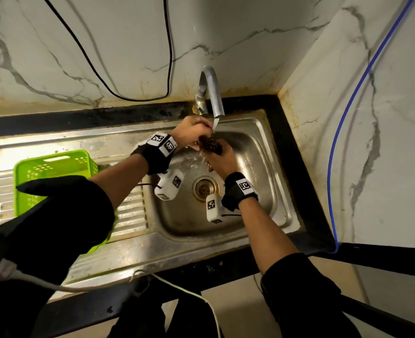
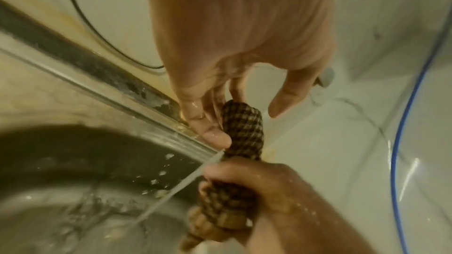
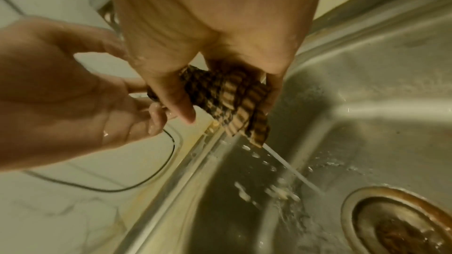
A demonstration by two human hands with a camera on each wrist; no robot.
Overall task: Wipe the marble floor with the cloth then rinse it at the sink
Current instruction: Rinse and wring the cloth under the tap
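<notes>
Looking down from head cam: checked brown cloth, bunched into a roll, sits under tap over sink; left hand and right hand both on it. Left wrist cam: cloth twisted, wet; left fingers pinch its top end. Right wrist cam: right hand wraps round cloth, water running off w/ droplets.

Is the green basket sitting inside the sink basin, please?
No, the green basket stands on the ridged drainboard left of the sink basin, where both hands hold the cloth.
</notes>
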